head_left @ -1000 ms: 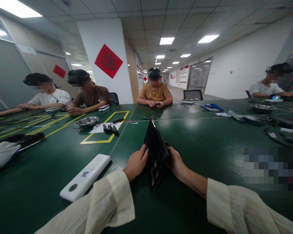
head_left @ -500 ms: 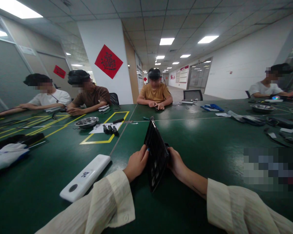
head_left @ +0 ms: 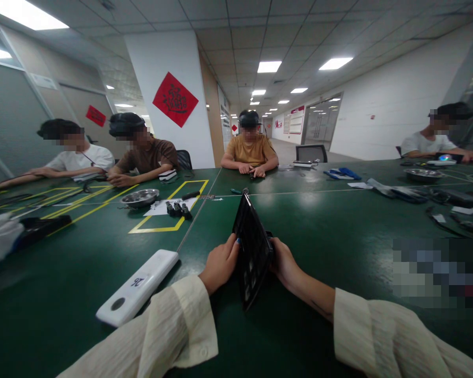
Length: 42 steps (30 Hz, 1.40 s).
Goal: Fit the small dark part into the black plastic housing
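A thin, glossy black flat panel (head_left: 251,252) stands tilted on edge in front of me, seen almost edge-on; I cannot tell exactly what it is. My left hand (head_left: 219,262) grips its left face, with the fingers closed against it. A small blue spot shows at that hand's fingertips. On the other side my right hand (head_left: 286,262) holds the panel near its right edge, its fingertips hidden behind. A white oblong device (head_left: 137,289) marked 26, with a dark oval on it, lies on the table left of my left forearm.
Across the green table (head_left: 323,220) sit several people. A metal bowl (head_left: 140,198) and black pieces (head_left: 178,210) on white paper lie ahead left. A white-and-blue bundle (head_left: 2,236) is at far left. Cables and pouches (head_left: 398,190) lie right, near a second bowl (head_left: 423,175).
The white-and-blue bundle at the far left has shifted, and the thin rod beside it no longer shows in the same place. My hands and the black panel have hardly moved.
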Available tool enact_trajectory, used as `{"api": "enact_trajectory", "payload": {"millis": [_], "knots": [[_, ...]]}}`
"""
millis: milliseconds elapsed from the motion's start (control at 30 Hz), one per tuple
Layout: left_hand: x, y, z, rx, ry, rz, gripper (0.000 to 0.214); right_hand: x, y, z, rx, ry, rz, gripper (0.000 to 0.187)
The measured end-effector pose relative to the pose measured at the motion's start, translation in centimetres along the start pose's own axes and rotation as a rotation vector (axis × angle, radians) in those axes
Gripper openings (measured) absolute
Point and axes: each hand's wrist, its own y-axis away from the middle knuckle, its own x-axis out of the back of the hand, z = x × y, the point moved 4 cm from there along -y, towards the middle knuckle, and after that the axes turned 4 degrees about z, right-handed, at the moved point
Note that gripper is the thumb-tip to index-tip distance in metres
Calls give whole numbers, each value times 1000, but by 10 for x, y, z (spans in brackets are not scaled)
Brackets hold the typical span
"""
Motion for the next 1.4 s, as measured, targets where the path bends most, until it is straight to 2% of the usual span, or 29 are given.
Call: {"api": "enact_trajectory", "payload": {"millis": [267, 433, 567, 800, 1000, 1200, 1400], "knots": [[-2, 0, -2, -39, -6, 6, 41, 2, 0, 1, -3, -7, -12, 24], [-3, -2, -5, -8, 16, 25, 43, 1, 0, 1, 6, -20, -28, 22], [0, -1, -1, -25, -1, -9, 41, 0, 0, -1, 9, -15, -31, 22], [2, -1, 1, -20, 72, -3, 40, -3, 4, -5, 30, -27, 16, 24], [0, -1, -1, -34, 35, -1, 39, -3, 3, -3, 9, -21, -9, 23], [1, -1, 1, -23, 106, 10, 39, -3, 4, -4, 7, -13, 2, 22], [-1, -1, -2, -31, 44, 10, 36, -3, 4, -4, -3, -12, -4, 22]]}}
